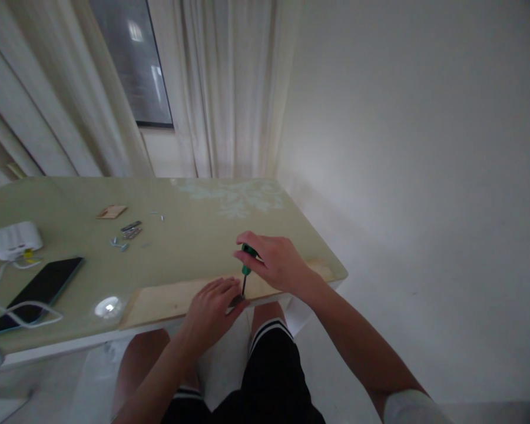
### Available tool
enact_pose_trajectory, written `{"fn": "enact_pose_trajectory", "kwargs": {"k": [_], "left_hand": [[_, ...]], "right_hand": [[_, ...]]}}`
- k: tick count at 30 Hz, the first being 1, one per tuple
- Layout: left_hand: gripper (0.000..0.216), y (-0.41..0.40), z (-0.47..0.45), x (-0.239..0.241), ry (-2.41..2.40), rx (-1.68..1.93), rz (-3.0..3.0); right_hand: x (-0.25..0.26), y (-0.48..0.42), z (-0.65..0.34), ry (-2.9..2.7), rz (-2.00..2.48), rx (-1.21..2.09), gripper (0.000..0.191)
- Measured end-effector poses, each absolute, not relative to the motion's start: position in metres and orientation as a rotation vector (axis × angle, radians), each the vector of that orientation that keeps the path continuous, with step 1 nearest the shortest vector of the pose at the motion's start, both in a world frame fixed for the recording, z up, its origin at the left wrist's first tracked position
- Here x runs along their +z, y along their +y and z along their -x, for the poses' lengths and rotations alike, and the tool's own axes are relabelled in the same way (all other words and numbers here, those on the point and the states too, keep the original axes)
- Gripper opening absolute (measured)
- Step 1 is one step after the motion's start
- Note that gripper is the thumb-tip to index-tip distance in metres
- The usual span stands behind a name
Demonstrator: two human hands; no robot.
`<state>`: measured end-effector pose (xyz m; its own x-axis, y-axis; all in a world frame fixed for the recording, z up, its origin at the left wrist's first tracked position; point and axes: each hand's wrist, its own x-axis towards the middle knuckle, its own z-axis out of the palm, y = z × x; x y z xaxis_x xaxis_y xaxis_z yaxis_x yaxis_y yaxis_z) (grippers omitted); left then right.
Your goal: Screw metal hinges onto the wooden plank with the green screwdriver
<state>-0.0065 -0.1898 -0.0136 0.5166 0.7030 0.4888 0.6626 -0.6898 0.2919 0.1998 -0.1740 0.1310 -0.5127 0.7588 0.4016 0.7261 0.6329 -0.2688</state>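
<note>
One green table (194,247) carries everything; take the hands as the clock's centre, twelve pointing away from the person. One long wooden board (159,303) lies along the near edge, running from nine to three beneath both hands. One black phone (48,288) lies at nine o'clock. Two hands work close together but apart: the right hand (274,259) is wrapped around a screwdriver, the left hand (214,306) has its fingers on the board and its thumb at the near edge, clamped on a metal piece. One white box (17,240) with one white cable (37,304) sits between nine and ten. The one green-handled screwdriver (246,270) stands nearly upright, tip at the metal piece (236,301). One wood scrap (111,212) lies at ten. Nearby are about three loose metal plates (131,229), overlapping, and several screws (119,244), too small to count.
</note>
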Motion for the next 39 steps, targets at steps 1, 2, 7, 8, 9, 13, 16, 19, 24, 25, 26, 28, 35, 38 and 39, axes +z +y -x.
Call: {"fn": "enact_pose_trajectory", "kwargs": {"k": [1,2,7,8,9,13,16,19,24,25,26,28,35,38,39], "left_hand": [[0.011,-0.189,0.004,-0.011,1.206,0.894,-2.632],[0.009,-0.187,0.001,-0.010,1.195,0.879,-2.589],[0.005,-0.177,0.002,-0.010,1.078,0.852,-2.404],[0.003,-0.175,0.004,-0.012,1.054,0.856,-2.372],[0.003,-0.174,0.005,-0.013,1.038,0.862,-2.342],[0.004,-0.172,0.006,-0.014,1.048,0.872,-2.287],[0.006,-0.173,0.005,-0.011,1.089,0.845,-2.298],[0.005,-0.174,0.003,-0.009,1.100,0.874,-2.321],[0.007,-0.175,0.003,-0.011,1.092,0.926,-2.372],[0.008,-0.175,0.003,-0.012,1.085,0.942,-2.383],[0.009,-0.174,0.003,-0.012,1.077,0.956,-2.393],[0.010,-0.174,0.003,-0.014,1.067,0.967,-2.411],[0.013,-0.176,0.003,-0.020,1.126,1.050,-2.441],[0.008,-0.177,0.003,-0.021,1.146,1.034,-2.433],[0.005,-0.177,0.004,-0.020,1.154,1.017,-2.421]], "right_hand": [[0.131,-0.174,-0.200,-2.393,1.109,0.082,0.027],[0.130,-0.174,-0.201,-2.417,1.044,0.076,0.025],[0.126,-0.179,-0.208,-2.417,0.918,0.049,0.028],[0.125,-0.179,-0.209,-2.392,0.942,0.037,0.027],[0.124,-0.178,-0.209,-2.364,0.984,0.024,0.026],[0.123,-0.172,-0.206,-2.293,1.149,0.006,0.029],[0.122,-0.171,-0.206,-2.327,1.020,0.036,0.024],[0.122,-0.175,-0.209,-2.359,0.825,0.082,0.025],[0.126,-0.177,-0.209,-2.317,1.042,0.156,0.021],[0.128,-0.176,-0.208,-2.308,1.116,0.167,0.023],[0.130,-0.174,-0.207,-2.305,1.168,0.174,0.025],[0.134,-0.172,-0.204,-2.339,1.166,0.161,0.025],[0.134,-0.176,-0.201,-2.578,0.643,-0.016,0.016],[0.132,-0.177,-0.200,-2.500,0.875,-0.056,0.026],[0.132,-0.176,-0.200,-2.471,0.982,-0.060,0.033]]}}
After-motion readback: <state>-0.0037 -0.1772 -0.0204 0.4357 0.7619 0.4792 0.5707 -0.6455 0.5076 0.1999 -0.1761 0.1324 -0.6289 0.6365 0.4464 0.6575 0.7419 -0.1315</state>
